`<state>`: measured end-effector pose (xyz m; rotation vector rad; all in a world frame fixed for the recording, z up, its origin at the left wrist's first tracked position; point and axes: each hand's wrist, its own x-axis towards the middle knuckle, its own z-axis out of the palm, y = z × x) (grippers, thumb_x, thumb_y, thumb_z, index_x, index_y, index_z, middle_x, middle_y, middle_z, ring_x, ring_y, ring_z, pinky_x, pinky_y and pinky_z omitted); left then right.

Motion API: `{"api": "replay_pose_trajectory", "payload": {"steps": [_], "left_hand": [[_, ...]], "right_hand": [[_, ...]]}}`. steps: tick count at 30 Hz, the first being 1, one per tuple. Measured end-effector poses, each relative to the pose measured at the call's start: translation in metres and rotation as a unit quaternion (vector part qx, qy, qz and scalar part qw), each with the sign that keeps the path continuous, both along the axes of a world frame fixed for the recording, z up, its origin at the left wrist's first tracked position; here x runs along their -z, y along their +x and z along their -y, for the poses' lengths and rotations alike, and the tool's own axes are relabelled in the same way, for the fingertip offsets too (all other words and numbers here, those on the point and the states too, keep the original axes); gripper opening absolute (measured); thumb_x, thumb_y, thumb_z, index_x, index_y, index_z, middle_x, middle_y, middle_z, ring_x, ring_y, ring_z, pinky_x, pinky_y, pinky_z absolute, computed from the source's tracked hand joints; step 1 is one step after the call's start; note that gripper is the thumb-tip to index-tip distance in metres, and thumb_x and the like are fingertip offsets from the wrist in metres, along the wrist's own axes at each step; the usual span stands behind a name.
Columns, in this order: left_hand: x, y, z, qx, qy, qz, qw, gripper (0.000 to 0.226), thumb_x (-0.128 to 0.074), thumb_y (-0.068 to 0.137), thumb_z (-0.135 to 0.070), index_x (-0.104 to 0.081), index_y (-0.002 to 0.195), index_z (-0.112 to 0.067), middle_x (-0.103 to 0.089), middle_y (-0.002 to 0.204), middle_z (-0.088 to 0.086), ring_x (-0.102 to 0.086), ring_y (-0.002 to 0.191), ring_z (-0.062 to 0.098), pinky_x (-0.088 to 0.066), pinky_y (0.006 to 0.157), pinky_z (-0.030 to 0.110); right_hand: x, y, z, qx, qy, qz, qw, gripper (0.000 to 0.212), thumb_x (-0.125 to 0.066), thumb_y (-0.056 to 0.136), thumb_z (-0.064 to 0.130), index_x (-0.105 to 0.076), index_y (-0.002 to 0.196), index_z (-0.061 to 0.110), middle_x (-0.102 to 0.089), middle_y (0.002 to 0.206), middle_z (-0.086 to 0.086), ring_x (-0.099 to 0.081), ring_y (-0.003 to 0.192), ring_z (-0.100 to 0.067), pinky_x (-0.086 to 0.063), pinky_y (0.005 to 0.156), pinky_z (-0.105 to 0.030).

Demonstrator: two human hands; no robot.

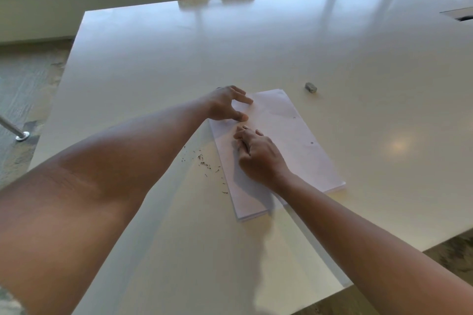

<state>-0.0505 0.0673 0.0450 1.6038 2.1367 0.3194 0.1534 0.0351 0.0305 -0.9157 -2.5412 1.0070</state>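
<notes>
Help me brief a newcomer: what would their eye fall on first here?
The left hand and right hand both rest on a stack of white paper at the middle of the pale table. Dark specks lie scattered just left of the stack, and a small grey eraser sits apart beyond its far right corner.

One paper stack [294, 140], one eraser [311, 87] (two hands [225, 103] [258, 156])

Our left hand [225, 105] plants its fingertips on the far-left corner of the paper stack [294, 140]. Our right hand [258, 158] rests curled on top. Dark crumbs [204, 161] lie just beside, and an eraser [311, 87] sits beyond.
</notes>
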Motion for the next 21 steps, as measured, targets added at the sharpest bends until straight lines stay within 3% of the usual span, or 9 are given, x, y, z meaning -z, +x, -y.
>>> {"api": "replay_pose_trajectory", "payload": {"steps": [4, 9, 14, 21], "left_hand": [[0.002, 0.001, 0.0, -0.007, 0.004, 0.004, 1.0, 0.059, -0.078, 0.09, -0.039, -0.057, 0.145, -0.037, -0.042, 0.158, -0.006, -0.049, 0.134, 0.023, -0.036, 0.113, 0.036], [0.004, 0.004, 0.001, -0.015, 0.012, 0.008, 1.0, 0.058, -0.078, 0.091, -0.039, -0.058, 0.145, -0.037, -0.042, 0.158, -0.006, -0.048, 0.135, 0.023, -0.034, 0.114, 0.034], [0.005, 0.004, -0.001, -0.024, 0.014, 0.01, 1.0, 0.058, -0.077, 0.091, -0.039, -0.057, 0.145, -0.037, -0.041, 0.158, -0.006, -0.046, 0.137, 0.024, -0.033, 0.117, 0.036], [0.005, 0.009, -0.006, -0.022, 0.015, 0.011, 1.0, 0.056, -0.075, 0.093, -0.039, -0.056, 0.146, -0.036, -0.04, 0.16, -0.005, -0.045, 0.139, 0.026, -0.033, 0.119, 0.042]], "right_hand": [[0.001, -0.001, -0.006, -0.011, 0.01, 0.012, 1.0, 0.033, -0.043, 0.101, 0.018, -0.06, 0.128, 0.01, -0.057, 0.14, -0.006, -0.046, 0.132, -0.024, -0.021, 0.117, -0.026], [0.012, 0.002, -0.018, -0.042, 0.055, 0.028, 0.997, 0.034, -0.041, 0.102, 0.025, -0.061, 0.127, 0.012, -0.043, 0.154, -0.004, -0.035, 0.144, -0.017, -0.009, 0.122, -0.026], [0.012, 0.005, -0.024, -0.059, 0.081, 0.041, 0.994, 0.035, -0.04, 0.102, 0.025, -0.059, 0.13, 0.013, -0.041, 0.156, -0.003, -0.032, 0.145, -0.014, -0.002, 0.117, -0.018], [0.011, 0.007, -0.031, -0.061, 0.093, 0.051, 0.992, 0.039, -0.04, 0.103, 0.025, -0.055, 0.137, 0.013, -0.037, 0.158, -0.003, -0.028, 0.147, -0.015, -0.001, 0.116, -0.017]]}}
